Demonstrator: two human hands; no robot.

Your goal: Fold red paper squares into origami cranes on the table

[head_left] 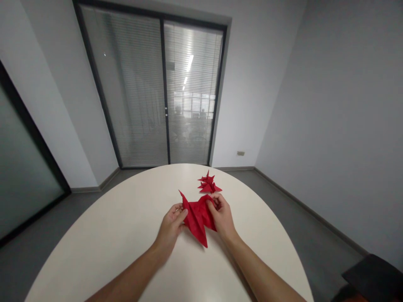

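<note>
Left hand (pixel 171 223): pinches red paper (pixel 195 213) at left.
Right hand (pixel 224 217): pinches the opposite side, probably to hold it spread.
Folded pieces (pixel 208 187): grouped beyond, presumably for room.

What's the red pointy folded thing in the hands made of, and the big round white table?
The red folded sheet looks like matte paper: it holds sharp creases and pointed corners. The round cream-white table seems smooth, with a faint sheen, perhaps laminate or painted board; no grain shows, so I can't be sure.
</note>
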